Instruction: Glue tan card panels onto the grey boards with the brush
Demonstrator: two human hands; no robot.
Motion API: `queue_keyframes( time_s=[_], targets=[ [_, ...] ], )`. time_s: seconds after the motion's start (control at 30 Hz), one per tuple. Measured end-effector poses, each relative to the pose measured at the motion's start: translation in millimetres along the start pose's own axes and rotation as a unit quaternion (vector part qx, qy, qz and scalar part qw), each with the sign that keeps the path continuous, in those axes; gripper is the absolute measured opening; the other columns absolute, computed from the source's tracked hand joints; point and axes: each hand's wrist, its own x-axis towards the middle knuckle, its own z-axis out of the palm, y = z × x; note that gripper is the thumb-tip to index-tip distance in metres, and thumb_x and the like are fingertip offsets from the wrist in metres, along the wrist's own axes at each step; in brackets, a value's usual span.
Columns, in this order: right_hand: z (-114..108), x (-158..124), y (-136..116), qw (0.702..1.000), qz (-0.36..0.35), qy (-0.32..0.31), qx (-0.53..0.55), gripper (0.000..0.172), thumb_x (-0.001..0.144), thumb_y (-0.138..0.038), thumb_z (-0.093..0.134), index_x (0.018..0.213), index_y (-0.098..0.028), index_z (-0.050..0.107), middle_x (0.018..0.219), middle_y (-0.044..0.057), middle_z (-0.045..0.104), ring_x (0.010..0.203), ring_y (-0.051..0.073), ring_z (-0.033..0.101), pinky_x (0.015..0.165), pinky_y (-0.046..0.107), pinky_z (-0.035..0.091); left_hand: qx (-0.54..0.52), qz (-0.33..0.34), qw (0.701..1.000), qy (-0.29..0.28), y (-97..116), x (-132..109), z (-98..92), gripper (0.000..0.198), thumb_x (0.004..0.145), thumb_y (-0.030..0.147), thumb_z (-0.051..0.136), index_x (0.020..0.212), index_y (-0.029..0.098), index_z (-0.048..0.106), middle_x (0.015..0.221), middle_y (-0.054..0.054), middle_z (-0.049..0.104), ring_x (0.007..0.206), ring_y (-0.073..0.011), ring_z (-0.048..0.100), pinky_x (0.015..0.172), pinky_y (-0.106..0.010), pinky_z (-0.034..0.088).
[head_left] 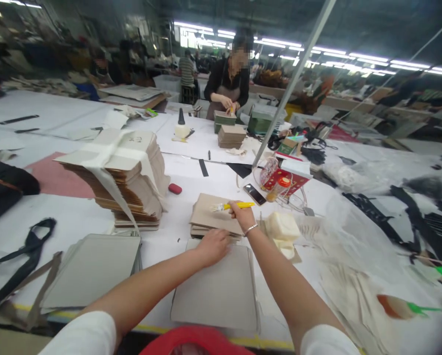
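My right hand (240, 213) grips a yellow-handled paintbrush (248, 205), its pale bristles pointing left above a small stack of brown cardboard pieces (206, 209). At the near edge of that stack, my left hand (214, 246) rests over the top of larger grey boards (215, 291). Its fingers look bent and close together, and whatever lies under their tips is hidden. A cream-coloured block-like container (282, 227) stands just right of my right wrist.
A tall strapped stack of cardboard (132, 167) rises at the left, behind more grey boards (95, 266). A phone (254, 194), an orange-lidded jar (278, 188) and a metal pole (295, 81) are to the right. Across the table a co-worker (228, 81) handles small stacks.
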Motion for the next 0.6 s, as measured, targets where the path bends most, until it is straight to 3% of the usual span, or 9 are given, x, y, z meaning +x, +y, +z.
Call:
queue_keyframes(
  time_s=[0.1, 0.2, 0.33, 0.47, 0.6],
  targets=[
    [30.4, 20.7, 1.7, 0.997, 0.007, -0.077, -0.020, 0.022, 0.074, -0.036, 0.052, 0.069, -0.016, 0.059, 0.051, -0.001, 0.056, 0.038, 0.007, 0.044, 0.038, 0.018, 0.036, 0.025, -0.070, 0.997, -0.005, -18.9, 27.6, 12.3, 0.035, 0.078, 0.033, 0.053, 0.109, 0.016, 0.053, 0.115, -0.012, 0.052, 0.109, -0.0274, 0.042, 0.091, -0.043, 0.033],
    [50.7, 37.3, 4.4, 0.990, 0.018, -0.131, -0.051, 0.022, 0.072, -0.037, 0.057, 0.065, -0.016, 0.059, 0.049, -0.001, 0.056, 0.037, 0.008, 0.044, 0.037, 0.019, 0.036, 0.029, -0.131, 0.991, -0.028, -29.8, 38.3, 21.9, 0.041, 0.076, 0.037, 0.055, 0.109, 0.014, 0.053, 0.111, -0.014, 0.053, 0.104, -0.0300, 0.045, 0.087, -0.044, 0.035],
    [60.7, 65.4, 8.2, 0.989, 0.025, -0.105, -0.096, 0.022, 0.075, -0.036, 0.055, 0.067, -0.016, 0.059, 0.052, 0.000, 0.057, 0.039, 0.007, 0.045, 0.040, 0.018, 0.038, 0.035, -0.152, 0.985, -0.066, -37.2, 42.7, 21.9, 0.039, 0.075, 0.038, 0.055, 0.105, 0.014, 0.054, 0.112, -0.015, 0.051, 0.102, -0.0294, 0.045, 0.083, -0.043, 0.037],
    [47.4, 88.2, 16.7, 0.987, 0.037, -0.024, -0.153, 0.024, 0.080, -0.036, 0.047, 0.076, -0.015, 0.059, 0.059, 0.002, 0.061, 0.044, 0.007, 0.049, 0.044, 0.017, 0.039, 0.065, -0.156, 0.981, -0.095, -39.0, 49.0, 13.7, 0.036, 0.075, 0.037, 0.055, 0.103, 0.016, 0.054, 0.113, -0.013, 0.050, 0.101, -0.0270, 0.045, 0.080, -0.040, 0.038],
    [0.1, 86.4, 26.3, 0.969, 0.044, 0.045, -0.237, 0.030, 0.081, -0.035, 0.042, 0.074, -0.011, 0.059, 0.060, 0.004, 0.062, 0.048, 0.009, 0.052, 0.047, 0.018, 0.037, 0.091, -0.159, 0.977, -0.111, -41.2, 56.2, 10.1, 0.030, 0.076, 0.028, 0.054, 0.103, 0.016, 0.052, 0.109, -0.012, 0.051, 0.101, -0.0260, 0.044, 0.079, -0.039, 0.038]
  ],
)
